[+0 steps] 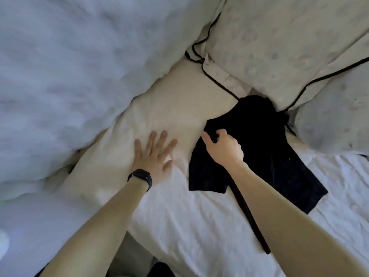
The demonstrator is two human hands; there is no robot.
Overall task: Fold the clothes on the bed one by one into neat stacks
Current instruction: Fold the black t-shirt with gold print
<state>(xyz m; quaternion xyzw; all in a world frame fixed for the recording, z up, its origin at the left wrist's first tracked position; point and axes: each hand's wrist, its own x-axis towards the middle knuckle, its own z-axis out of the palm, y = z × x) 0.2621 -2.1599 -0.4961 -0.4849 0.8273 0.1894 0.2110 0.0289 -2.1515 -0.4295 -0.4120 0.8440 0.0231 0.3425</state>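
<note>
right grip pinches black garment edge; left grip flat beside

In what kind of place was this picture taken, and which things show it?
Most likely a bedroom, on a bed: a wrinkled white sheet, a cream pillow under the left hand, and a bunched pale duvet. The right hand grips a dark garment.

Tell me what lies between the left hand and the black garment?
Bare cream fabric, which the left hand rests on, reaches the black garment; head view shows it.
</note>
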